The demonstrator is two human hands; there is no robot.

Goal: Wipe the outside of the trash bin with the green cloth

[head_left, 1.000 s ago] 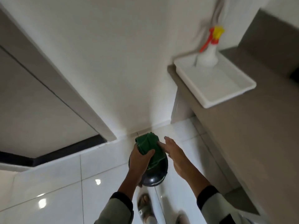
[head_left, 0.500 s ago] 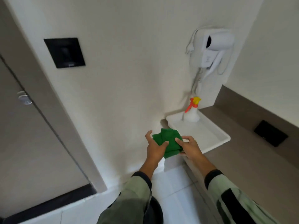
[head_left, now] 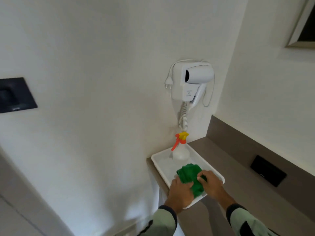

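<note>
The green cloth lies bunched in a white tray on the brown counter. My left hand rests on the cloth's near left side and my right hand on its right side, both with fingers closed on the fabric. The trash bin is out of view.
A clear spray bottle with an orange and yellow trigger stands at the tray's far end. A white hair dryer hangs on the wall above it, coiled cord dangling. The brown counter runs right, with a black socket plate on its backsplash. A black wall panel sits left.
Both hands lifted the cloth from the black bin on the floor up to counter height, then moved it right and down into the white tray. The view tilted upward and the bin left view.
</note>
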